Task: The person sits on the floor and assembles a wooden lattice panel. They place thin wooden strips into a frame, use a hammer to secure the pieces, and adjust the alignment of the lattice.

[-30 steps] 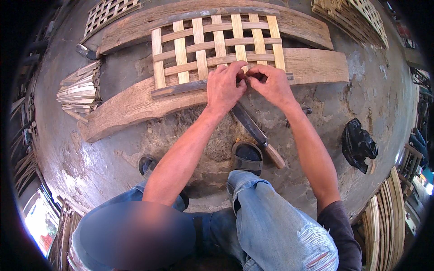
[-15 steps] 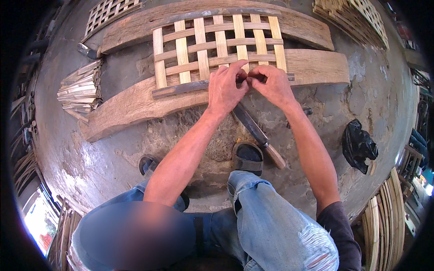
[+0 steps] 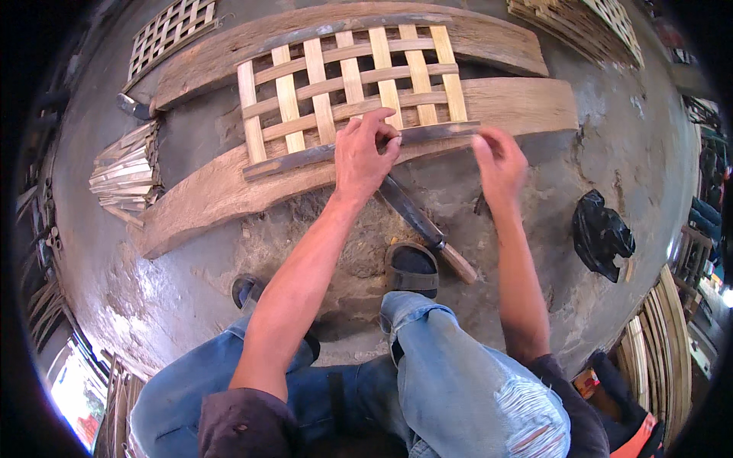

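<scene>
A lattice panel of pale flat strips (image 3: 382, 57) lies across two wooden beams, with a dark rail (image 3: 294, 159) along its near edge. My left hand (image 3: 359, 159) is at the middle of this rail, thumb and index finger pinched together just above it. What the pinch holds is too small to make out. By the rail's right end is my right hand (image 3: 502, 166), slightly blurred, its thumb and fingertips drawn together. Anything between them cannot be made out. Below my left hand, a long knife with a wooden handle (image 3: 458, 264) lies on the floor.
The near curved beam (image 3: 202, 200) and far beam (image 3: 489, 40) support the panel. A bundle of strips (image 3: 128, 169) lies at left, beside another blade (image 3: 134, 106). Another lattice panel (image 3: 169, 40) is at far left. A black plastic bag (image 3: 602, 235) sits at right.
My right hand has moved away from my left, rightward to the rail's end. My left hand stays pinched by the rail. The whole view has shifted slightly.
</scene>
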{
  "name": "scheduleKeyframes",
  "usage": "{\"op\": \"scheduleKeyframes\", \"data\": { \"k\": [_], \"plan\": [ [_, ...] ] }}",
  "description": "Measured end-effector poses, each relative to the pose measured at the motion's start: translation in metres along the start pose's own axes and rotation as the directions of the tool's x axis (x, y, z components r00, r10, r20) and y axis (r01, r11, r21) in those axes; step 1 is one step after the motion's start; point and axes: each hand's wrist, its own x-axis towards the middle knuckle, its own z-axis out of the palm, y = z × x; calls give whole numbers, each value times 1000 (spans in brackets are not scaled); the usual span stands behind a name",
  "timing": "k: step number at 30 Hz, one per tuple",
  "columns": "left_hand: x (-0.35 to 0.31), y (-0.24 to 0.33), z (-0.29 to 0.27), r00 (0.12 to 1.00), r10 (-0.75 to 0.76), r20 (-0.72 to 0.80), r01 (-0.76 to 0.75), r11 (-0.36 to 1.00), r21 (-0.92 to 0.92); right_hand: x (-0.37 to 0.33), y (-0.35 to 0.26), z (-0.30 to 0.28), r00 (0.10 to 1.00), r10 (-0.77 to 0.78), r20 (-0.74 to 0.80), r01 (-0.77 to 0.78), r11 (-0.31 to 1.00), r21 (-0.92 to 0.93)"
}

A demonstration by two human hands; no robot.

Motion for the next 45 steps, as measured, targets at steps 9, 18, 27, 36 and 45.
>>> {"op": "scheduleKeyframes", "data": {
  "k": [9,18,27,36,45],
  "plan": [
    [0,-3,1,998,55,-22,-55,998,30,-120,79,-112,988,154,0,-120,768,-630],
    [2,4,4,997,57,-55,-57,998,1,-114,55,-83,975,196,108,-149,928,-341],
    [1,-3,1,998,63,-22,-63,998,23,-57,-46,12,905,116,409,-68,989,-129],
    [1,-10,4,993,103,-52,-104,994,-17,-57,-47,18,910,76,408,-13,988,-156],
    [1,-3,-1,996,84,-29,-84,996,-8,-64,-50,19,927,76,366,-29,991,-132]
  ]
}}
